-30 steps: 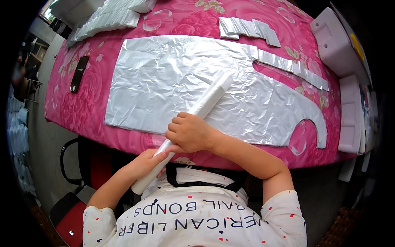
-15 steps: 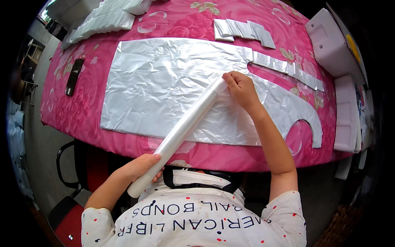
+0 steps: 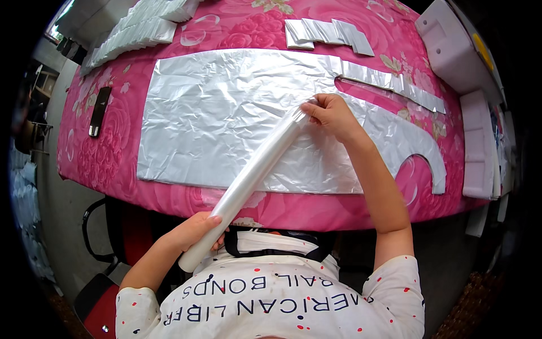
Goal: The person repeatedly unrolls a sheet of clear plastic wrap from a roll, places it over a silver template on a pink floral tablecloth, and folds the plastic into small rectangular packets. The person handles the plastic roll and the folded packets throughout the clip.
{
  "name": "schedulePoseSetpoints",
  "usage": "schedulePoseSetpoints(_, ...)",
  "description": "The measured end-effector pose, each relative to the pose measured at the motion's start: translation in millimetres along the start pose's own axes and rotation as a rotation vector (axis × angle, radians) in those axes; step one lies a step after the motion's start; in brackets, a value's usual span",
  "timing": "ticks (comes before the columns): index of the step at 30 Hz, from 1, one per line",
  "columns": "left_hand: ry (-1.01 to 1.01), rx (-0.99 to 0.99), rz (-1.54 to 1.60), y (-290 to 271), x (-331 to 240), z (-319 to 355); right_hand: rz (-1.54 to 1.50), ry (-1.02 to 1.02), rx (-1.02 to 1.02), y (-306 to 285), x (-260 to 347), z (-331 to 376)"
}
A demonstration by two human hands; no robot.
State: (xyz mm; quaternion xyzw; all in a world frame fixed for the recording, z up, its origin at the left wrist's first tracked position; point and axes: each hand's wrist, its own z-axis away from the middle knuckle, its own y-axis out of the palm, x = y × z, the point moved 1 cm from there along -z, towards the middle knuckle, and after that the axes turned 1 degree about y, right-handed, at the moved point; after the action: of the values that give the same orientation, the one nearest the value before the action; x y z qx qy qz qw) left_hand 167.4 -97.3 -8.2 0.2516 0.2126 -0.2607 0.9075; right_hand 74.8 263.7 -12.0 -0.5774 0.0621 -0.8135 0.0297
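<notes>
We sit at a table covered with a pink flowered cloth. Spread flat across most of it lies a large crinkled silver foil sheet, with a curved cut-out near its right end. Along the right edge of the table stand white foam blocks. At the far left lies a stack of folded silver pieces, and further silver strips lie at the far middle. A dark phone rests on the cloth at the left.

We hold a long clear plastic roll slantwise above the foil sheet's near edge. Our left hand wraps its fingers around the lower end, close to our chest. Our right hand pinches the upper end, fingers closed on the film.
</notes>
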Motion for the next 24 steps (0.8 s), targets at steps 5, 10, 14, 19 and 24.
schedulePoseSetpoints(5, -0.111, 0.049, -0.046, -15, 10, 17, 0.071, -0.086, -0.4, -103, -31, -21)
schedulePoseSetpoints(10, -0.192, 0.194, -0.162, -39, 11, 37, 0.347, -0.085, -0.73, -199, -50, -7)
schedulePoseSetpoints(14, -0.19, 0.264, -0.414, -41, -20, 40, 0.408, -0.121, -0.691, -197, -47, -6)
schedulePoseSetpoints(19, 0.298, 0.103, -1.063, 0, -103, 15, 0.261, -0.231, -0.468, -119, -25, -28)
schedulePoseSetpoints(24, 0.457, -0.23, -1.566, 36, -146, -24, 0.199, -0.256, -0.24, -48, 0, -44)
